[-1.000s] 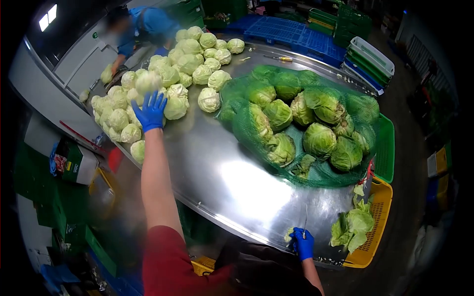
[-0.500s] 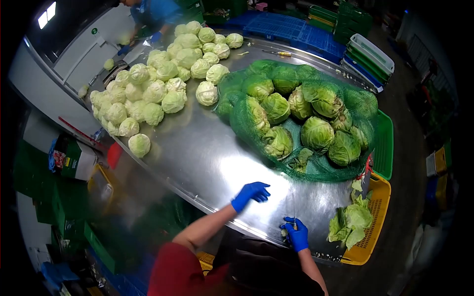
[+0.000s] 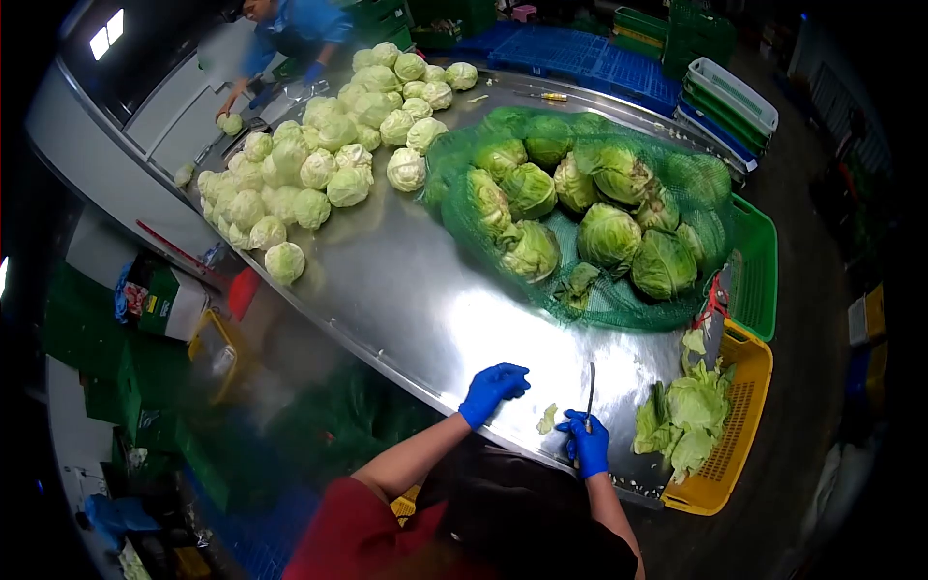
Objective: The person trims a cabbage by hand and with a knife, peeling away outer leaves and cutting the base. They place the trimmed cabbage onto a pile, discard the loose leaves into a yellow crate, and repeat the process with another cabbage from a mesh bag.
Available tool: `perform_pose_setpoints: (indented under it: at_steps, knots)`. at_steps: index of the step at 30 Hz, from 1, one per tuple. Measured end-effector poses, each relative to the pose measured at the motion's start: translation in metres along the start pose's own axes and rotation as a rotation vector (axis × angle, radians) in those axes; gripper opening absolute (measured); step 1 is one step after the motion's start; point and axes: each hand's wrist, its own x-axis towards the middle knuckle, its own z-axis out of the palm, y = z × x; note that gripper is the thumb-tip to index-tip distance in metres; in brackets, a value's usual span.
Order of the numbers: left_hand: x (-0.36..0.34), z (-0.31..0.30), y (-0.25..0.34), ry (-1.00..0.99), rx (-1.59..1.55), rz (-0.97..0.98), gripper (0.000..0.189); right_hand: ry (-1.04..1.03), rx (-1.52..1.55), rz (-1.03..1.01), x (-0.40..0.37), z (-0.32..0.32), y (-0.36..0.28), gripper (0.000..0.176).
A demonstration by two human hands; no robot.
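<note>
My right hand (image 3: 587, 445), in a blue glove, grips a knife (image 3: 592, 387) whose thin blade points away from me over the steel table (image 3: 387, 290). To its left, my gloved left hand (image 3: 494, 393) hovers near the table's front edge, fingers loosely bent and apart, holding nothing. A small piece of cabbage leaf (image 3: 548, 419) lies between the two hands. Beyond them, a green net bag (image 3: 599, 314) lies open around several untrimmed cabbages (image 3: 609, 237). Loose outer leaves (image 3: 691, 411) are heaped right of my right hand.
Pale trimmed cabbages (image 3: 319, 164) are piled at the far left. Another knife (image 3: 551, 96) lies at the back edge. A yellow basket (image 3: 744, 425) and green crate (image 3: 754, 266) stand at the right. A co-worker in blue (image 3: 300, 34) handles a cabbage (image 3: 230, 124) beyond the pile.
The leaf piece by my right hand now lies apart from it on the table. My knife blade has become clearly visible. The co-worker's hand has reached a cabbage. The view has shifted slightly.
</note>
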Motion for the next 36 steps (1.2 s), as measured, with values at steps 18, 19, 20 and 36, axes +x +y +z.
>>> perform_pose_setpoints:
  at_steps: [18,19,20,36]
  knots:
    - [-0.025,0.127,-0.011,-0.647,0.855,-0.031,0.042,0.109,0.062,-0.083,-0.011,-0.065,0.021,0.024]
    - [-0.024,0.127,-0.009,-0.643,0.849,-0.039,0.042,0.099,0.065,-0.076,-0.012,-0.067,0.021,0.024]
    - [-0.023,0.127,-0.005,-0.639,0.844,-0.047,0.042,0.09,0.07,-0.069,-0.012,-0.068,0.02,0.025]
    - [-0.02,0.128,-0.014,-0.666,0.925,-0.029,0.042,0.054,0.01,0.018,-0.006,-0.067,0.009,0.024]
